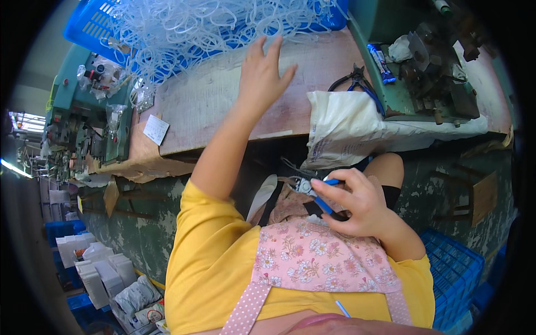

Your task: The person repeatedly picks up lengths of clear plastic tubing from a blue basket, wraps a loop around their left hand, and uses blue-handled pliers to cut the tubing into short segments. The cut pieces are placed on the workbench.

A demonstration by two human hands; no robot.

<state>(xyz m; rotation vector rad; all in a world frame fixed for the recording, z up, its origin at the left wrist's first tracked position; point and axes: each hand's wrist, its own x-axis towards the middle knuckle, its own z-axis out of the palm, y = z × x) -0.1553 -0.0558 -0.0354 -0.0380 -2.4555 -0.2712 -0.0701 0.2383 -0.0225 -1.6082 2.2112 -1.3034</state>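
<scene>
The left hand reaches up over the workbench, fingers spread and empty, its fingertips just short of the tangle of clear plastic tubing that spills from the blue basket at the bench's far edge; the basket runs out of the picture at the top, so its far side is cut off. The right hand is held low over the lap, below the near edge of the bench, closed around blue-handled cutters; only the metal head and a bit of blue grip show past the fingers, and something small and clear may sit in the jaws, though it is too blurred to tell. A white plastic bag hangs over the near edge at the right, hiding what is behind it. A second pair of pliers lies beside the green machine at the far right corner. A pink flowered apron covers the lap.
</scene>
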